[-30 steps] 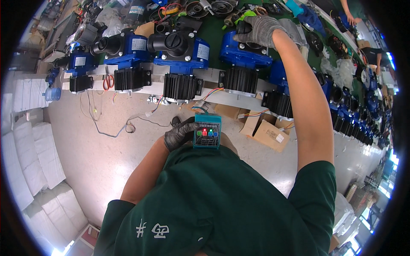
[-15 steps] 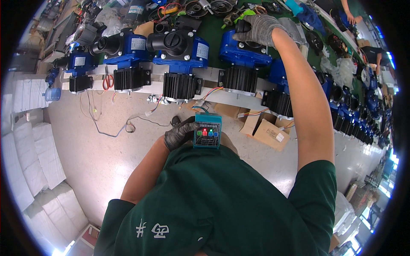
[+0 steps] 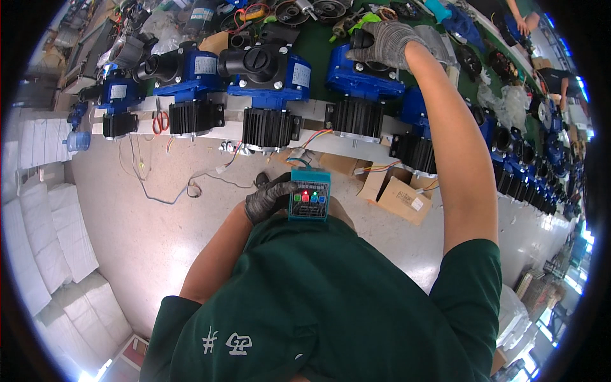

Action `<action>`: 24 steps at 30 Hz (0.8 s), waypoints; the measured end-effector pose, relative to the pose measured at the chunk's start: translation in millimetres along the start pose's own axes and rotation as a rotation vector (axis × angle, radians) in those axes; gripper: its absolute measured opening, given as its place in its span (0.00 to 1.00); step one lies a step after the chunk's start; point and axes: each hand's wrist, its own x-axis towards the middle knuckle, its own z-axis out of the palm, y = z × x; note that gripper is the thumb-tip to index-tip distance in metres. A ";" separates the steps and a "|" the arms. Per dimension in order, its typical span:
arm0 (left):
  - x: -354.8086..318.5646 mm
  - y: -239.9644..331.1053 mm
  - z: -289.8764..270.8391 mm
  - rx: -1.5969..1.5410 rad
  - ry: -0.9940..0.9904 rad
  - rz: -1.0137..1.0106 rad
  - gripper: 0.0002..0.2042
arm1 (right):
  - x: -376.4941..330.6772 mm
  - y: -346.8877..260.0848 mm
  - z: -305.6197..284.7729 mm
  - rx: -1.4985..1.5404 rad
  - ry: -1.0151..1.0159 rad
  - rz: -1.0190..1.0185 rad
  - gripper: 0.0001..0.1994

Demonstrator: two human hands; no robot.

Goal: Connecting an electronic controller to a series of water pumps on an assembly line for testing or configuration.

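Observation:
My gloved left hand (image 3: 270,198) is closed around the side of a teal controller box (image 3: 309,207), held upright close to my shirt. A red light and a green light glow above its coloured buttons, and a cable leaves its top edge. With my right arm stretched out, my gloved right hand (image 3: 386,46) grips the top of a blue pump (image 3: 354,74). The pump's ribbed black motor (image 3: 358,118) points toward me over the bench edge. Part of the pump's top is hidden under the glove.
Left of that pump stands another blue pump (image 3: 296,75) with a black fitting; several more line the bench edge both ways. Red-handled scissors (image 3: 161,121) hang there. Coloured wires (image 3: 316,136) dangle below. Cardboard boxes (image 3: 402,201) and a loose cable (image 3: 167,202) lie on the floor.

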 end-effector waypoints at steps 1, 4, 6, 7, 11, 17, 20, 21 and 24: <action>-0.4 -0.1 -0.5 -0.001 0.001 0.000 0.40 | 0.0 -0.3 0.1 0.001 -0.001 -0.001 0.46; -1.1 0.2 -0.8 0.038 -0.011 0.003 0.41 | 0.1 -0.4 -0.5 -0.009 -0.013 0.000 0.47; -2.1 1.6 1.9 0.028 0.009 -0.003 0.41 | -0.5 -0.2 -0.2 -0.003 0.000 -0.003 0.47; -1.9 2.4 2.8 0.029 0.009 -0.004 0.41 | -0.5 -0.2 -1.0 -0.003 0.000 -0.002 0.47; -2.9 3.8 2.0 0.083 0.002 0.013 0.40 | -1.5 0.5 -3.5 0.020 -0.029 -0.019 0.46; -6.3 -3.2 13.0 0.266 0.067 0.068 0.46 | 0.5 2.7 2.8 0.024 -0.016 -0.011 0.44; -2.4 -11.8 5.0 0.253 0.076 0.060 0.48 | 0.6 -0.1 0.5 0.010 -0.012 -0.006 0.44; -1.4 -11.7 4.7 0.277 0.077 0.056 0.48 | 0.4 -1.1 -1.1 0.008 -0.036 0.001 0.44; 0.9 -10.9 8.0 0.287 0.096 0.048 0.49 | -0.1 1.4 2.2 0.024 -0.009 -0.002 0.43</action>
